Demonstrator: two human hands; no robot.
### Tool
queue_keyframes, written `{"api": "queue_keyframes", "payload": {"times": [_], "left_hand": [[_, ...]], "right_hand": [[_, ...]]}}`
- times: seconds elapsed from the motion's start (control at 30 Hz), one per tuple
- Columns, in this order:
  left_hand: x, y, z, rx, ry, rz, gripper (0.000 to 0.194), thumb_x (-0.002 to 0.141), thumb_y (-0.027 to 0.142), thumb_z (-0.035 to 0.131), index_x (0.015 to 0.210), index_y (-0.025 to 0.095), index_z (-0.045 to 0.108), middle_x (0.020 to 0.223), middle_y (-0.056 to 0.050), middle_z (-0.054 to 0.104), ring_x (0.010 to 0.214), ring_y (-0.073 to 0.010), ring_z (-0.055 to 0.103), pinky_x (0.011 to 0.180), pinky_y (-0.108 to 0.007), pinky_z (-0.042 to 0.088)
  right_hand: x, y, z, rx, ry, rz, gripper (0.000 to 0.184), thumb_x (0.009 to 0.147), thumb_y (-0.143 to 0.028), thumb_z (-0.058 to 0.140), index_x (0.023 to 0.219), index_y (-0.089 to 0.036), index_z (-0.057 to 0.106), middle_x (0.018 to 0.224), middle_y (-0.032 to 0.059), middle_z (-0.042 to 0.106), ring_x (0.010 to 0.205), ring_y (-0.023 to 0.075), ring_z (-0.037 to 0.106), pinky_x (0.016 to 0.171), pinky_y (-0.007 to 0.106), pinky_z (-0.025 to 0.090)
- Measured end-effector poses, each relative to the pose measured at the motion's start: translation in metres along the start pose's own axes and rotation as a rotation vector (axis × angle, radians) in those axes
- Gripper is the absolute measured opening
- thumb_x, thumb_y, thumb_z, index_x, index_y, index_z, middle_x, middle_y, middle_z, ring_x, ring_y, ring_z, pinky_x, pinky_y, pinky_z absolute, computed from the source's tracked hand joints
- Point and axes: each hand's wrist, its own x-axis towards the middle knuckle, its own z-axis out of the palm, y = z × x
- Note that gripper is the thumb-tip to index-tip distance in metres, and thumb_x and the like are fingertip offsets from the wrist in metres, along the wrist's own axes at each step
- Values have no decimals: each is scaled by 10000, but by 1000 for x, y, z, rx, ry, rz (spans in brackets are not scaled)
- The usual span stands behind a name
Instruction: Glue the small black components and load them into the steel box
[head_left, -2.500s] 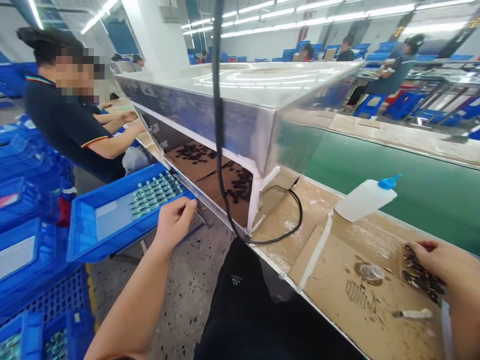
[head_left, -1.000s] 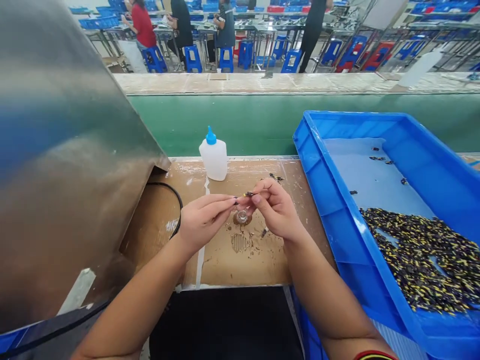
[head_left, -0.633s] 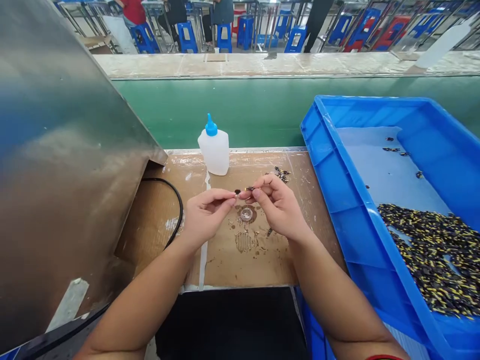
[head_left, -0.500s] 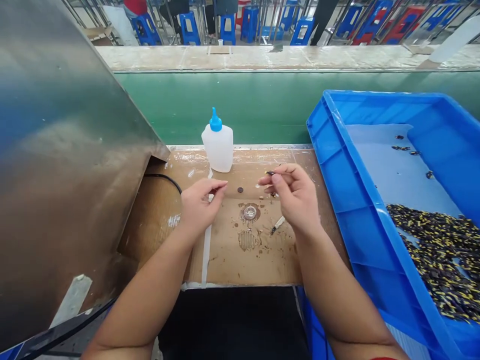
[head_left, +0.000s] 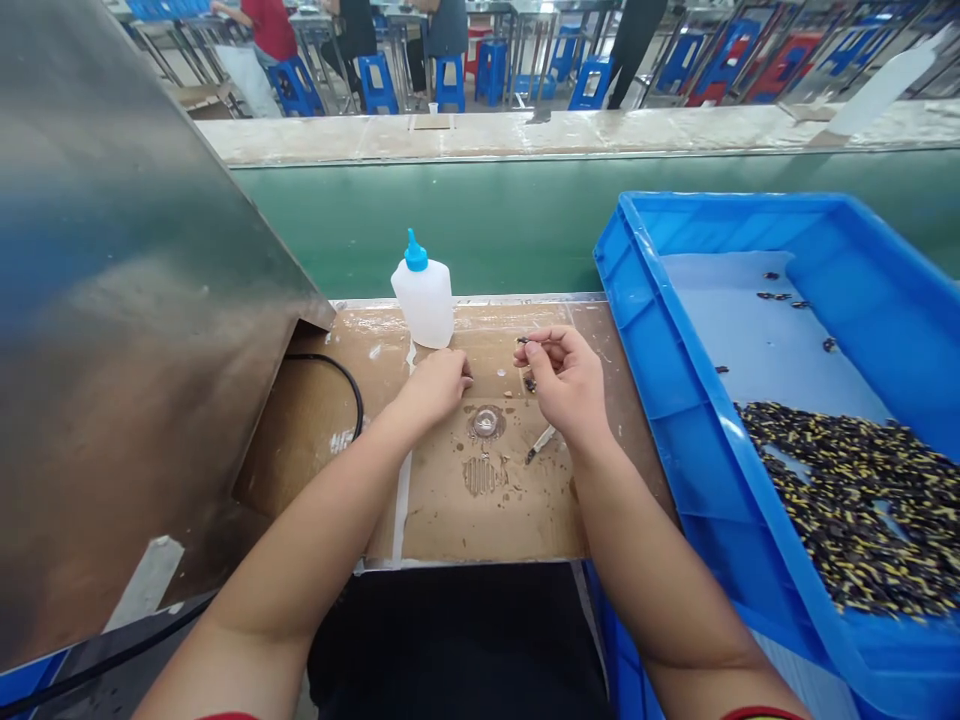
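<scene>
My right hand (head_left: pixel 566 385) pinches a tiny dark part (head_left: pixel 521 340) between thumb and forefinger, above the cardboard-covered work board (head_left: pixel 487 520). My left hand (head_left: pixel 435 388) rests curled on the board, its fingertips hiding whatever lies under them. Between the hands, a little nearer me, sits a small glass disc (head_left: pixel 486 422) in a brown stain. A few dark parts (head_left: pixel 530 383) lie just under my right fingers. Beyond them stands a white glue bottle (head_left: pixel 424 300) with a blue nozzle. A white-handled blade (head_left: pixel 541 442) lies below my right hand.
A blue plastic crate (head_left: pixel 637 300) to my right holds a heap of black-and-yellow parts (head_left: pixel 847 500). A steel hood (head_left: pixel 150 300) fills the left, with a black cable (head_left: pixel 349 385) beside it. A green belt (head_left: pixel 450 225) runs behind the board; seated co-workers and blue stools lie beyond.
My hands, pinching together over the glass disc a second ago, have come apart. My left hand has dropped to the board beside the bottle, and my right hand still pinches a small part.
</scene>
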Motion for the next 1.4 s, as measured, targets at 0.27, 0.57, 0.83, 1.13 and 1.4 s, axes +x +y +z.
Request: {"api": "queue_keyframes", "payload": {"times": [0.27,0.57,0.83,1.13,1.4], "left_hand": [[-28,-2,-16,-264,121,-53,43,901,183,761,931,199,788,905,-64,821,823,-225,755,854,-386,618],[-65,7,-8,-1324,380,-250,474,674,506,1016,922,152,821,924,-101,852,819,-199,816,938,-388,697],[-69,8,-2,-1477,357,-245,402,628,409,1061,851,163,835,911,-83,860,872,-188,830,951,-340,686],[-71,9,-3,-1472,319,-250,343,595,347,1074,802,179,858,890,-84,861,870,-204,829,951,-362,682],[-76,13,-12,-1722,184,-280,315,554,266,1097,697,201,824,834,-45,856,750,-139,818,798,-208,673]], "right_hand": [[-3,0,5,38,-154,-4,247,1044,-480,703,1100,-248,638,1000,50,803,896,201,784,786,360,637],[-32,-11,29,94,-371,-51,240,1120,-520,613,1157,-284,584,1194,72,813,1005,215,795,738,340,627],[-32,-17,28,-68,-433,-128,140,1148,-414,559,1133,-275,561,1325,90,793,957,210,807,755,351,617],[-31,-24,21,-217,-494,-240,60,1156,-304,510,1119,-268,540,1322,88,793,867,190,775,742,353,578],[-24,-22,12,-11,-292,-76,176,1086,-416,659,1116,-243,663,1152,76,778,957,200,742,724,331,572]]}}
